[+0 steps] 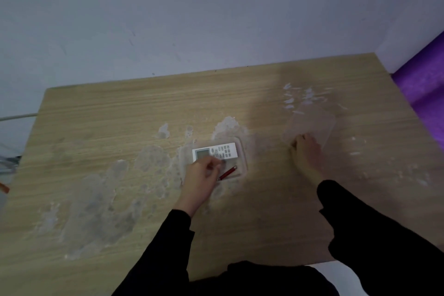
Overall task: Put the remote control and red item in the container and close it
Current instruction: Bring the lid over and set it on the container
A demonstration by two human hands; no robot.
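Note:
A white remote control (216,150) lies inside a shallow clear container (242,151) at the table's middle. A thin red item (227,173) lies in the container just in front of the remote. My left hand (200,179) rests over the container's near left corner, fingers curled and touching the remote's front edge. The clear lid (312,122) lies flat to the right, apart from the container. My right hand (307,151) presses on the lid's near edge, with its fingers on the lid.
The wooden table (120,115) has worn, whitish peeled patches across its surface. A grey wall stands behind it. A purple rolled mat (425,94) lies past the right edge. A cable (16,116) runs off the left side.

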